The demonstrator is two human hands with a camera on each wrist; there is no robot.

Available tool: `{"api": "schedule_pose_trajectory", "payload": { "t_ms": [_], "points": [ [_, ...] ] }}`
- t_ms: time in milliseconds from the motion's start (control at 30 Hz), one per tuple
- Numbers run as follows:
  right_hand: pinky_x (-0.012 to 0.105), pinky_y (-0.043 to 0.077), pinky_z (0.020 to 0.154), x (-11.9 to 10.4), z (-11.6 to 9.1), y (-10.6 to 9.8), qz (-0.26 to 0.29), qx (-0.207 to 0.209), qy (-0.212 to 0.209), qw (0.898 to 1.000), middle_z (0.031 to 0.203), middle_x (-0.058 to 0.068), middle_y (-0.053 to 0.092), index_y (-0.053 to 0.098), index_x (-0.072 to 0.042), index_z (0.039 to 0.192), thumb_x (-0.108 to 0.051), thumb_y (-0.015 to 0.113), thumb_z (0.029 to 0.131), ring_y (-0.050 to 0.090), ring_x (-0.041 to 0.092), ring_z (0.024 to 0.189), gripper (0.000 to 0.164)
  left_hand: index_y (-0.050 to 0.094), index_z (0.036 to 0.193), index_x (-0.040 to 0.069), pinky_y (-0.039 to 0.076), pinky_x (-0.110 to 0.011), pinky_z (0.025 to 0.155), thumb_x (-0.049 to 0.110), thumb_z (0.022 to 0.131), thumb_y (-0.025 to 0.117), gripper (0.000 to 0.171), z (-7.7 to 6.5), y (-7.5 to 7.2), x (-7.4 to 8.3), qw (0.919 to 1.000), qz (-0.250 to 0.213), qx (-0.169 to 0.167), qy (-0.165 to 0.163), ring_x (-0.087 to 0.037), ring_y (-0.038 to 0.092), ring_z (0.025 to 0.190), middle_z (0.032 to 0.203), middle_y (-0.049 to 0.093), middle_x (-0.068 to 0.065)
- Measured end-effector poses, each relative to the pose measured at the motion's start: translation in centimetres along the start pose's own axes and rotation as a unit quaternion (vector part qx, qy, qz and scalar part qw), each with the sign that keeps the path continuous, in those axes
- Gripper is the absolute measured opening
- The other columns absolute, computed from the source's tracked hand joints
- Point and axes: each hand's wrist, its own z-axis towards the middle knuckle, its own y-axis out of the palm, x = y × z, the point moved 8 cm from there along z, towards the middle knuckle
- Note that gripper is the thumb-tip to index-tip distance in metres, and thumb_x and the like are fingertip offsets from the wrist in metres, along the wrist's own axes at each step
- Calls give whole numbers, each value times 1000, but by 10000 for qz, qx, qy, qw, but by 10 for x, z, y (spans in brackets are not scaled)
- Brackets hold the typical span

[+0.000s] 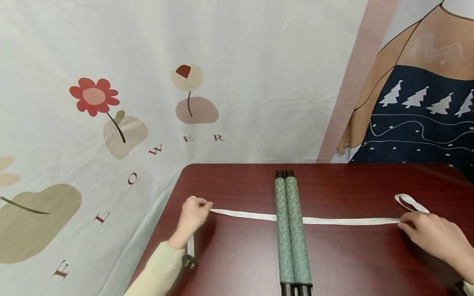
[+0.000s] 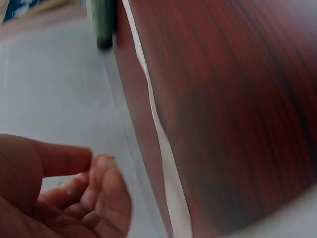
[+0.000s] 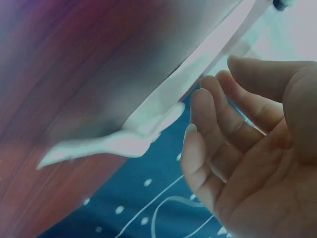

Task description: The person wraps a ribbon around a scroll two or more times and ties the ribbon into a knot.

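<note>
A long white ribbon (image 1: 244, 215) runs across the dark red table, passing under two parallel green speckled rolls (image 1: 289, 230) with black ends. Near its left part is my left hand (image 1: 192, 218). In the left wrist view its thumb and fingertips (image 2: 106, 171) come close together, fingers loosely bent, and the ribbon (image 2: 157, 126) lies beside them. On the right, my right hand (image 1: 435, 234) hovers by the ribbon where it turns back in a loop (image 1: 407, 200). The right wrist view shows those fingers (image 3: 200, 111) loosely curved, thumb apart, with the folded ribbon (image 3: 106, 145) outside the grasp.
The reddish-brown table (image 1: 237, 181) has its far edge against a pale printed curtain (image 1: 259, 82). Another stretch of white ribbon (image 1: 190, 246) shows below the left hand, beside a dark band (image 1: 188, 261) at the left wrist.
</note>
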Motion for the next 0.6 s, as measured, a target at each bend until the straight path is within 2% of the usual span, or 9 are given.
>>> {"api": "schedule_pose_trajectory", "payload": {
  "t_ms": [133,233,333,400,467,600],
  "points": [
    [48,47,51,-23,5,0,175,232,-246,9993,71,2,67,70,-9,81,-16,67,81,53,12,55,8,62,53,8,44,-28,39,18,86,62,35,-10,38,30,9958,-54,-911,116,-12,49,34,39,49,2],
    [45,46,49,-37,9,0,265,382,-330,9984,60,-2,60,66,-14,69,-17,64,83,50,12,52,14,52,45,12,43,-26,35,20,88,60,45,-16,62,48,9907,49,-1346,198,-12,47,29,34,45,4],
    [35,33,41,-44,12,6,467,237,-86,9986,50,-7,42,52,-18,56,-20,61,85,35,11,46,30,51,44,13,43,-25,32,24,89,59,47,-19,79,60,9863,187,-1628,173,-13,48,28,33,45,3],
    [32,26,40,-44,14,12,595,3,283,9978,49,-6,34,43,-20,53,-25,60,86,29,13,47,38,52,44,13,43,-26,30,26,89,58,48,-19,88,66,9838,351,-1753,148,-14,48,28,33,46,2],
    [33,27,40,-43,14,17,691,-259,642,9952,50,-3,35,44,-19,53,-32,58,88,31,15,48,39,53,45,13,43,-27,31,30,89,57,48,-18,94,70,9813,545,-1841,111,-14,49,29,34,48,1],
    [44,36,40,-38,16,20,633,-584,1053,9907,58,10,53,60,-13,63,-44,55,88,45,26,51,41,55,49,14,44,-31,37,40,90,56,48,-12,102,74,9751,1121,-1915,67,-12,48,29,34,50,1]
  ]
}}
